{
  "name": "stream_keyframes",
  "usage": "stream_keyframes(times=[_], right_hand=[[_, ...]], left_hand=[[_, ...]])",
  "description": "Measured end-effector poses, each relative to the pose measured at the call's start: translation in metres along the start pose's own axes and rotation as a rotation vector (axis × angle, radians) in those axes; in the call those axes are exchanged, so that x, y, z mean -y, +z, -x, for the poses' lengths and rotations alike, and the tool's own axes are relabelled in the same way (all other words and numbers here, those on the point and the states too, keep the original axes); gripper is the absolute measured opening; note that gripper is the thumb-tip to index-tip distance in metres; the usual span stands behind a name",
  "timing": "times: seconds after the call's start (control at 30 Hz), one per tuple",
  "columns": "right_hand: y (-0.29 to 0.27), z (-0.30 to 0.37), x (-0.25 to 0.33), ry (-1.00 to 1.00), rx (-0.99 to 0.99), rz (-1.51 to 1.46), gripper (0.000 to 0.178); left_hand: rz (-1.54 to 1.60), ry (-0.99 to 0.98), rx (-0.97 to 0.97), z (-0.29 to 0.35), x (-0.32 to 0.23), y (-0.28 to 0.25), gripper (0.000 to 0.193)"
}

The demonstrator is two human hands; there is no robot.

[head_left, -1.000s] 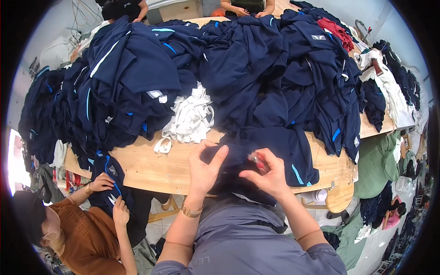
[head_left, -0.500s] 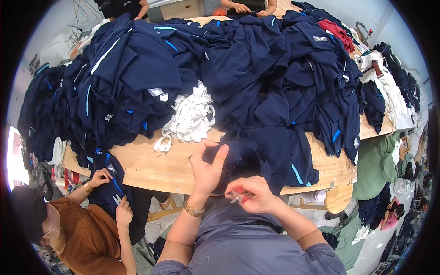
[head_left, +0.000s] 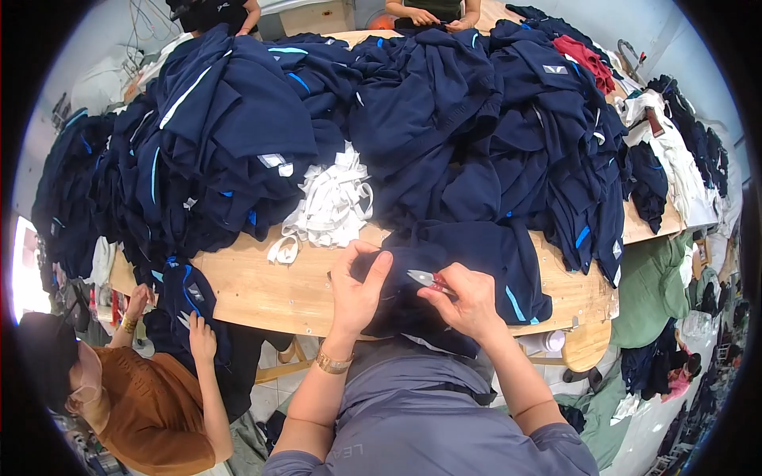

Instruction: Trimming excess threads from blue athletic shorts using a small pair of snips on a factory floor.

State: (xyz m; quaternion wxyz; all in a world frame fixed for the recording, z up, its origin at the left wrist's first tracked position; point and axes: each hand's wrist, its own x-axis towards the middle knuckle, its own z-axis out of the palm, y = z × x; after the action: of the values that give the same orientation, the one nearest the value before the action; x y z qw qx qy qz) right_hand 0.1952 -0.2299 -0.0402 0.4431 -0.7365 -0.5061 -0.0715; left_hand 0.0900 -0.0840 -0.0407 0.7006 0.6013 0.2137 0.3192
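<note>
A navy garment (head_left: pixel 468 250) lies at the table's front edge, its near part hanging toward my lap. My left hand (head_left: pixel 355 292) grips the garment at its left side, thumb raised and some fingertips hidden in the cloth. Thread snips (head_left: pixel 425 278) with silvery blades and red on the handle are in my right hand (head_left: pixel 470 303), over the garment's middle. Their blades point left toward my left hand, and the tips look slightly apart. A light-blue stripe (head_left: pixel 514 304) runs along the garment's right part.
Beyond the garment, a heap of white strips (head_left: pixel 329 202) lies between large navy garment piles (head_left: pixel 429 127) on the wooden table (head_left: pixel 262 297). At left, a co-worker in brown (head_left: pixel 159 404) handles navy cloth and snips. Other people's hands work across the table.
My right hand has moved up and forward from the near edge, and the snips now point left over the cloth. The garment has flattened out. My left hand has hardly moved.
</note>
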Motion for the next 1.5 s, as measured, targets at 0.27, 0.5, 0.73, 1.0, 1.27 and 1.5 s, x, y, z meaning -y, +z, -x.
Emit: stream_keyframes(times=[0.27, 0.5, 0.73, 1.0, 1.27, 1.5], right_hand=[[-0.008, -0.003, 0.000, -0.026, 0.096, 0.056, 0.031], [-0.010, -0.005, -0.006, -0.077, 0.081, 0.071, 0.034], [-0.008, -0.005, -0.006, -0.083, 0.072, 0.048, 0.033], [-0.006, -0.004, -0.007, -0.076, 0.071, -0.002, 0.033], [-0.012, -0.008, -0.010, -0.116, 0.109, -0.034, 0.032], [-0.003, -0.008, 0.009, 0.047, 0.044, -0.377, 0.032]], left_hand=[[-0.080, 0.025, 0.033, 0.001, -0.005, 0.000, 0.017], [-0.088, 0.037, 0.041, 0.001, -0.006, -0.001, 0.017], [-0.086, 0.045, 0.045, 0.001, -0.003, -0.001, 0.017], [-0.064, 0.045, 0.053, 0.001, -0.001, -0.002, 0.016], [-0.083, 0.044, 0.067, 0.002, -0.003, -0.003, 0.016], [-0.140, 0.044, 0.035, 0.002, -0.004, 0.004, 0.017]])
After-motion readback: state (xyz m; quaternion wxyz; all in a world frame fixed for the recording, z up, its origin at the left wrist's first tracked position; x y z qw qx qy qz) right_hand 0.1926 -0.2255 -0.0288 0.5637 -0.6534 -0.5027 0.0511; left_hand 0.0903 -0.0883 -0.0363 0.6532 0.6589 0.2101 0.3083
